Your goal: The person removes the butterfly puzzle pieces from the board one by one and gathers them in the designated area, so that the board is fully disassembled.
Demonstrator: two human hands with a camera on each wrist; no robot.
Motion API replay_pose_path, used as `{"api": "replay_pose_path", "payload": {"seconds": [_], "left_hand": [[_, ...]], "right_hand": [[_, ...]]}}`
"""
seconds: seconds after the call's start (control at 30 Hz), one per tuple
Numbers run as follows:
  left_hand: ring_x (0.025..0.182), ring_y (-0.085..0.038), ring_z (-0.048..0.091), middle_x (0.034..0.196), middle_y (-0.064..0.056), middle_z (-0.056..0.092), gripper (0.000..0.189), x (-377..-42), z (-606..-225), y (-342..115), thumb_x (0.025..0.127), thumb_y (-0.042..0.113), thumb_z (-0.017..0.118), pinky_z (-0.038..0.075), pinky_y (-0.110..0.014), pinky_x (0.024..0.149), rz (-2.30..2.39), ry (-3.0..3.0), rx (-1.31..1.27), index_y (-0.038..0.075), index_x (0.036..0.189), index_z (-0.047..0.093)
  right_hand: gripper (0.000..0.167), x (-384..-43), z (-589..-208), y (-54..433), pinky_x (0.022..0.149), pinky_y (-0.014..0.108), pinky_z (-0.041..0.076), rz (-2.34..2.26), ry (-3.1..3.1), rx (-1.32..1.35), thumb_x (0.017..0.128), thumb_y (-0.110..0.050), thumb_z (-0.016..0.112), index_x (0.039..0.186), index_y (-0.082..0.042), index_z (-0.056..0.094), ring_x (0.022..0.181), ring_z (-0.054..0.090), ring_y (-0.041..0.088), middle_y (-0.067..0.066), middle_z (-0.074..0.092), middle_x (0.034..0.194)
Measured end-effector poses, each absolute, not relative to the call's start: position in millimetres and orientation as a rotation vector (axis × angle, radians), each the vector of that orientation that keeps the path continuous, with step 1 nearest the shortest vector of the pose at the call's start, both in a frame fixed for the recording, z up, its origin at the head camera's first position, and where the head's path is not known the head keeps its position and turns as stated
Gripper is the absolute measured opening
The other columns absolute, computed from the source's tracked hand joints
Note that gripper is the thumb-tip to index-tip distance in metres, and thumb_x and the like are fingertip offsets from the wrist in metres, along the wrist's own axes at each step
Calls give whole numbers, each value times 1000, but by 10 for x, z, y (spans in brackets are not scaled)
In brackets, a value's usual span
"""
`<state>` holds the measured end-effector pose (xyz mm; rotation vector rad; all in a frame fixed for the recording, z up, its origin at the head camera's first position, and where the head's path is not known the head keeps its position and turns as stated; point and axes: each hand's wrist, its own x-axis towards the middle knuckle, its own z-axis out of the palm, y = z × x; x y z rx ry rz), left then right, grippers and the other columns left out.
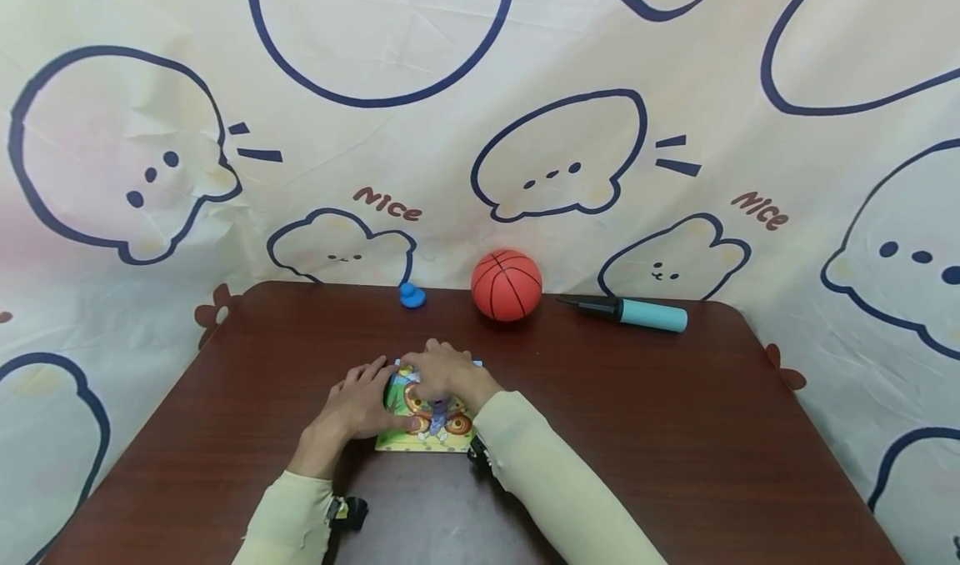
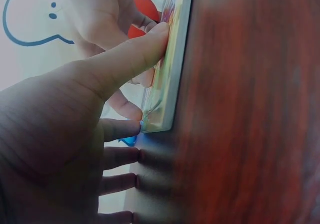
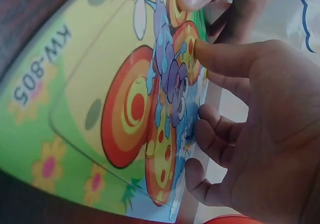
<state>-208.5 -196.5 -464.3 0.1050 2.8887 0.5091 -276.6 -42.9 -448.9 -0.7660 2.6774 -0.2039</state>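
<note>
A flat, colourful picture board [image 1: 429, 439] with a cartoon butterfly and the print "KW-805" lies on the table. An inset line with a rounded corner runs inside its border. My left hand [image 1: 360, 402] is at the board's left side. Its thumb rests on the picture, the index fingertip touches the edge by the corner, and the other fingers stretch past it onto the table. Over the upper part is my right hand [image 1: 444, 371], its thumb touching a butterfly wing [image 3: 186, 46]. The right hand's other fingers bend loosely by the far edge [image 3: 202, 96].
Along the back of the brown table [image 1: 637, 432] stand a small blue rubber duck [image 1: 412, 296], a red toy basketball [image 1: 506, 285] and a light-blue cylinder with a black tapered tip [image 1: 648, 315]. A cartoon-printed cloth [image 1: 442, 148] hangs behind and at both sides.
</note>
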Motion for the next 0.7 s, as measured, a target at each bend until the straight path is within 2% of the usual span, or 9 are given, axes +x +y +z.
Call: {"api": "replay_pose_path", "payload": {"seconds": [0.43, 0.57, 0.7], "left_hand": [[140, -43, 27, 157, -19, 28, 108, -2060, -4624, -1951, 66, 68, 75, 27, -68, 107, 530, 2891, 90, 7, 147, 39], [141, -43, 26, 158, -19, 27, 110, -2068, -4621, -1968, 66, 69, 75, 26, -68, 107, 529, 2884, 82, 6, 148, 37], [140, -44, 26, 158, -19, 27, 110, -2069, -4615, -1968, 65, 70, 74, 25, -70, 107, 528, 2886, 82, 7, 148, 38]], "right_hand": [[43, -2804, -4476, -473, 101, 57, 38, -285, 2627, -657, 86, -35, 70, 126, -39, 52, 109, 48, 20, 0, 50, 120], [36, -2798, -4475, -490, 98, 55, 39, -312, 2620, -642, 86, -36, 71, 118, -37, 54, 105, 47, 19, -1, 48, 117], [40, -2791, -4485, -486, 95, 52, 40, -337, 2635, -621, 86, -38, 72, 122, -37, 55, 103, 47, 18, -1, 46, 116]]}}
